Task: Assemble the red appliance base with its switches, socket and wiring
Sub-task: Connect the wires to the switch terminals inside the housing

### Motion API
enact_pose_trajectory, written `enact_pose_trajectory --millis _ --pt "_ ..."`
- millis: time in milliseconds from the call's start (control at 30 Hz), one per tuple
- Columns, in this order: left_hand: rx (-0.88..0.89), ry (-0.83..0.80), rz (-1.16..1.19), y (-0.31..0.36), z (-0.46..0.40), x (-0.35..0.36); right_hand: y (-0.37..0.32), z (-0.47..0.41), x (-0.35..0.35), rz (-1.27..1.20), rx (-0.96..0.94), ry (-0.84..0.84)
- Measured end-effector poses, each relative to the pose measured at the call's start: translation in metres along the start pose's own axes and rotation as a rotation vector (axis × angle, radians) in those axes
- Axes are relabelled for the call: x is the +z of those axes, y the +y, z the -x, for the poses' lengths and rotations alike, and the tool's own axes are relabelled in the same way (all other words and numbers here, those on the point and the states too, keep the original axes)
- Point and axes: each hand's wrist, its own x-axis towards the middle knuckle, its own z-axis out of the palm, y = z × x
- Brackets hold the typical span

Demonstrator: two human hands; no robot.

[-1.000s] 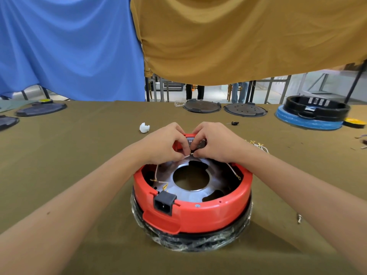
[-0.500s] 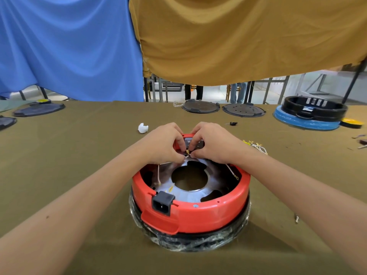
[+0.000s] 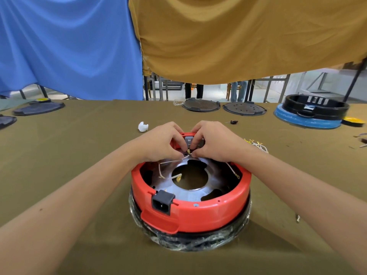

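An olive-brown cloth is covering the tabletop [image 3: 59,155], which is spreading across the lower part of the view. Above its far edge, a blue cloth [image 3: 65,46] is hanging on the left and a mustard-yellow cloth [image 3: 238,36] is hanging on the right, the two meeting just above the tabletop's far edge. Below the yellow cloth's hem, a gap is showing a pale, daylit floor [image 3: 214,92], grey metal frames [image 3: 158,88] and the legs of people [image 3: 193,90] standing beyond the tabletop. To the far right of that gap, a dark slanted pole [image 3: 355,80] is rising behind the tabletop. Soft, even light is falling over the tabletop.
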Motion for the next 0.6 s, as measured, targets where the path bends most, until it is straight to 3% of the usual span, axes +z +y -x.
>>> enact_pose_trajectory --millis 600 --pt "0.031 0.019 -0.009 -0.0029 -0.0048 0.0042 -0.0009 0.0007 0.0001 -0.003 0.0 0.008"
